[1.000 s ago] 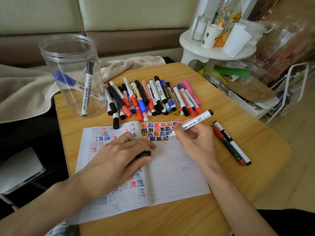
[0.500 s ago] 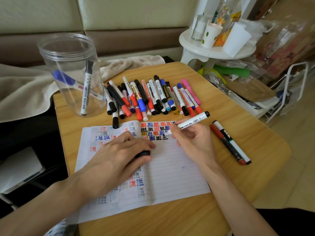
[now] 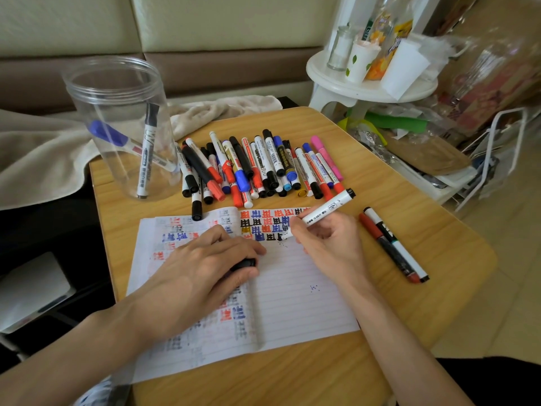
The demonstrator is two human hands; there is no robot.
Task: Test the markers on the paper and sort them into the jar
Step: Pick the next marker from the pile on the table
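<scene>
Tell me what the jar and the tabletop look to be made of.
Jar: likely clear plastic, glossy; the markers inside show through its wall. Tabletop: wood or wood-look laminate, smooth; light grain lines run across it.

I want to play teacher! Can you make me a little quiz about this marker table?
1. True or false: the jar holds two markers.
2. The right hand's marker touches: A the jar, B the paper, C the pile.
3. Fill in: the left hand holds a black ___.
Key: 1 true; 2 B; 3 cap.
</scene>
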